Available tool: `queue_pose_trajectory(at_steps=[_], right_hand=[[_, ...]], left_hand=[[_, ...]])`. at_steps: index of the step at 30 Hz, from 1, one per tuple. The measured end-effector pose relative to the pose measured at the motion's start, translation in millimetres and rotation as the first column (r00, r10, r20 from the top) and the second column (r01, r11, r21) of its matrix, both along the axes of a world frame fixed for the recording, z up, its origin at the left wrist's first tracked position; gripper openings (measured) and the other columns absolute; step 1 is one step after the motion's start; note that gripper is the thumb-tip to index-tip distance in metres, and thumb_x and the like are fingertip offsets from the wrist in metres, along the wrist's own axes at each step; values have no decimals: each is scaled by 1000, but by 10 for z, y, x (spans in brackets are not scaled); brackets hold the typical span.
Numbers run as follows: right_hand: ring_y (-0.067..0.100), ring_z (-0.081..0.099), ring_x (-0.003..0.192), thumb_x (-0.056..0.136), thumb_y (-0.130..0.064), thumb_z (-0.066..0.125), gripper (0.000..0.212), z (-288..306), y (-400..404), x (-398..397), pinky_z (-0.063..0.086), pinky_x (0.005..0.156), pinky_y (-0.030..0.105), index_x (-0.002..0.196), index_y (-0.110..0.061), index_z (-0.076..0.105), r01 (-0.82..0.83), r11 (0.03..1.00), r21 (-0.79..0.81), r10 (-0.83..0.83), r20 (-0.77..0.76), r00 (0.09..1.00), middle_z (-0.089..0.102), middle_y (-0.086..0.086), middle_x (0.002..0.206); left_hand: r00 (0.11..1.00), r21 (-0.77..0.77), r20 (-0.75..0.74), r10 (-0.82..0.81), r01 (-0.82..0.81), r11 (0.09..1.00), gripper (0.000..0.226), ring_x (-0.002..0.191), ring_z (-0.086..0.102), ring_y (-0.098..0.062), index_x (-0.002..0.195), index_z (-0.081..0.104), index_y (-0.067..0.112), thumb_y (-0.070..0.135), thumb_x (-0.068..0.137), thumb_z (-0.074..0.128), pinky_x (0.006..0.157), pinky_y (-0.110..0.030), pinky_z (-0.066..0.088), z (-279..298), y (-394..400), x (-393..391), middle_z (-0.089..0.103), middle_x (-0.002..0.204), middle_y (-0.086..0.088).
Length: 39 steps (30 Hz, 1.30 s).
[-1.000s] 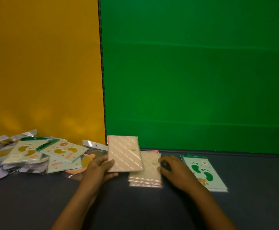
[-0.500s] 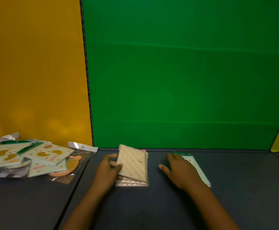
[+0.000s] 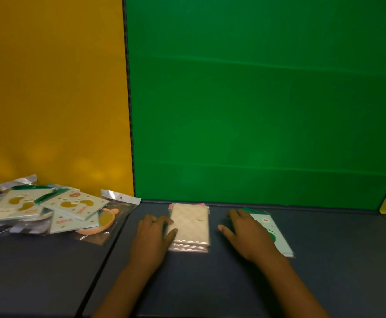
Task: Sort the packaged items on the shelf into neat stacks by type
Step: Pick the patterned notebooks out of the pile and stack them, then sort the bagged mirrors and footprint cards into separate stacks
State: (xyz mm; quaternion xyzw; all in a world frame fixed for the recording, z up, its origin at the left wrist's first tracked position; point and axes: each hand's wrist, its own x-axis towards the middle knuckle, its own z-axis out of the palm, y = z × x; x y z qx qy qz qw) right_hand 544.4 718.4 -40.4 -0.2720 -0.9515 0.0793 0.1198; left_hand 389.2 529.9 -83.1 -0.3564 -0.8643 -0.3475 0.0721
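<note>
I am pressing my left hand (image 3: 152,235), thumb and fingers touching the pink stack (image 3: 189,226), to line its edges up gently, while my right hand (image 3: 247,235) is lying flat and loose on the green pack (image 3: 277,237).

1. Your left hand (image 3: 152,237) rests at the left edge of the quilted packet stack (image 3: 190,226), in the middle of the shelf (image 3: 210,283).
2. Your right hand (image 3: 247,235) lies on the footprint packet (image 3: 277,235), right of that stack.
3. The unsorted packet pile (image 3: 47,211) lies far left, against the back panel (image 3: 49,99).
</note>
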Motion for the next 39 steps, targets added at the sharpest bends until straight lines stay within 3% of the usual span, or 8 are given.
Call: queue_pose_trajectory(at_steps=[3, 8, 18, 23, 27, 31, 39], right_hand=[[21, 46, 127, 96, -55, 41, 58, 42, -97, -67, 42, 102, 36, 141, -19, 38, -29, 999, 26, 29, -7, 1000, 44, 4, 143], [19, 48, 123, 96, -54, 41, 53, 149, -350, -248, 42, 98, 33, 138, -22, 42, -102, 991, 83, 107, -70, 992, 48, 0, 137], [18, 48, 122, 94, -58, 42, 56, 265, -1378, -813, 44, 96, 33, 138, -23, 41, -255, 962, 94, 264, -94, 960, 47, 0, 138], [20, 46, 125, 95, -56, 42, 55, 269, -2261, -1085, 44, 98, 35, 140, -25, 39, -371, 924, 93, 378, -76, 922, 44, 0, 142], [19, 47, 123, 93, -60, 41, 55, 282, -2932, -1283, 45, 96, 36, 136, -26, 42, -442, 894, 74, 447, -100, 889, 45, -1, 139], [19, 47, 119, 93, -62, 39, 56, 222, -3504, -1437, 46, 93, 35, 135, -24, 42, -498, 865, 61, 501, -104, 859, 48, 0, 132], [19, 43, 128, 94, -59, 41, 55, 286, -4428, -2006, 44, 99, 36, 136, -24, 42, -614, 788, 52, 614, -132, 778, 44, -1, 140]], left_hand=[[999, 43, -17, -32, 33, 999, 30, 104, 49, -11, 116, 58, 28, 43, 90, 57, 85, -23, 42, 83, -94, -4, 50, 116, 4], [992, 7, -122, -31, 32, 999, 39, 116, 48, -10, 127, 51, 28, 42, 91, 56, 95, -26, 43, 250, -535, -127, 51, 130, 5], [932, -118, -305, 196, -242, 963, 42, 111, 54, -16, 127, 52, 27, 49, 92, 49, 86, -31, 48, 455, -1989, -384, 56, 124, 4], [898, -191, -298, 325, -390, 901, 52, 117, 51, -19, 135, 45, 23, 54, 93, 41, 92, -33, 45, 513, -2957, -465, 53, 130, 1], [853, -195, -326, 408, -483, 853, 50, 111, 54, -21, 130, 50, 20, 53, 93, 42, 87, -34, 46, 564, -3692, -433, 57, 122, -1], [844, -178, -279, 458, -514, 839, 45, 113, 54, -19, 127, 52, 22, 51, 93, 45, 89, -34, 48, 507, -4298, -367, 57, 123, 1], [785, -124, -216, 581, -612, 781, 43, 105, 58, -17, 126, 52, 25, 51, 92, 48, 86, -32, 49, 490, -5286, -546, 57, 124, 2]])
